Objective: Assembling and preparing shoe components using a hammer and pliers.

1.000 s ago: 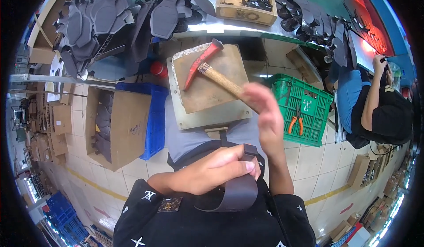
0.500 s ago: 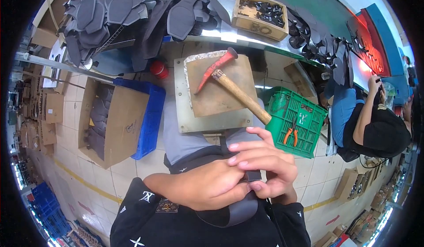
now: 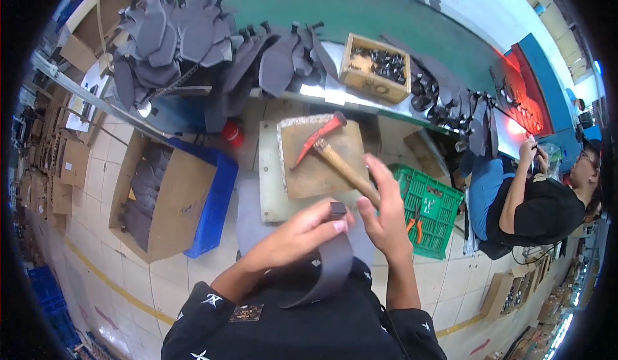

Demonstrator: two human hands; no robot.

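Observation:
My left hand [image 3: 293, 236] is closed round a dark grey shoe sole [image 3: 336, 263] with a small block heel [image 3: 337, 209]. The heel points up and away from me between thumb and fingers, while the sole's curved body hangs below, in front of my black top. My right hand [image 3: 387, 218] is raised just right of it, fingers spread and nothing in them. Beyond the hands a hammer [image 3: 341, 168] with a red head and wooden handle lies across a brown board [image 3: 301, 176]. Its handle end runs behind my right hand; whether they touch, I cannot tell.
The board rests on a pale plate [image 3: 270, 207]. At right, a green crate [image 3: 441, 213] has orange-handled pliers [image 3: 416, 223] at its side. A cardboard box [image 3: 177, 215] of soles stands left. Ahead, the bench bears piled soles [image 3: 158, 35] and a wooden box [image 3: 373, 90]. A person [image 3: 541, 199] sits right.
My hands have come apart. The left has moved forward with the sole, its heel now turned up; the right has let go and opened beside it. The view has tilted upward.

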